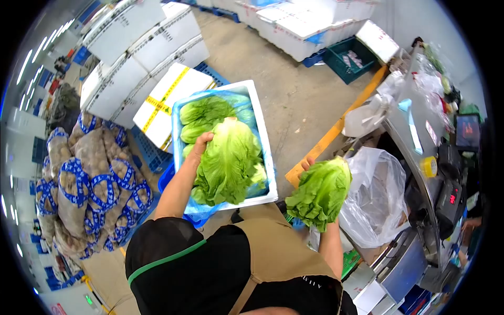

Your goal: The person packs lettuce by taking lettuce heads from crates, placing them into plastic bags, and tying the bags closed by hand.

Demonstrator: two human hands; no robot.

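Observation:
My left hand (201,143) grips a large head of green lettuce (229,163) over a white foam box (258,110). The box has a blue plastic liner, and more lettuce heads (202,118) lie inside it. On the right, my right hand (307,165) holds a second lettuce head (321,191), which hides most of the palm and some fingers. That head is beside a clear plastic bag (374,194), outside the foam box.
Stacked white foam boxes (152,52) stand at the upper left, above mesh sacks (89,178). A green crate (349,59) is at the upper right. On the right, a grey table (420,126) bears yellow tape (429,166) and a device with red digits (451,199).

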